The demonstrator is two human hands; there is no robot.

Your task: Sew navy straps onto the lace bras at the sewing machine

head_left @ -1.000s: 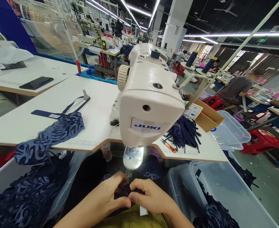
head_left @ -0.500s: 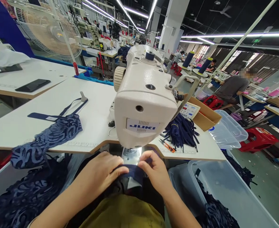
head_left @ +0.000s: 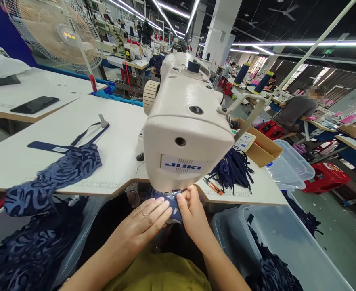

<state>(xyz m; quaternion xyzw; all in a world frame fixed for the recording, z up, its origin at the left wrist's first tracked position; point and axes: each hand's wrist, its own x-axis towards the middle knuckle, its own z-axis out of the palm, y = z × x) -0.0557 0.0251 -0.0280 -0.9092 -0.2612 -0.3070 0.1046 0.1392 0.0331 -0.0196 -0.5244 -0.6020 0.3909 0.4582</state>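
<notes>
A piece of navy fabric (head_left: 174,209) with a small white tag lies under the head of the white sewing machine (head_left: 185,131). My left hand (head_left: 144,220) rests flat on its left part, fingers stretched out, the thumb hidden. On the right edge my right hand (head_left: 193,210) pinches the same fabric between thumb and fingers, close to the needle area. The machine head hides the needle and presser foot. To the left on the tabletop is a patterned navy bra (head_left: 70,163), its strap looped and one end hanging over the edge.
Orange-handled thread snips (head_left: 213,186) and a bundle of navy straps (head_left: 234,167) lie right of the machine. Plastic bins with navy garments stand below on the left (head_left: 72,250) and right (head_left: 305,238). A phone (head_left: 35,105) is on the neighbouring table; a person (head_left: 296,109) sits farther right.
The navy fabric has gone up and forward under the machine head. My left hand has changed from pinching the fabric to lying flat on it; my right hand still grips its edge.
</notes>
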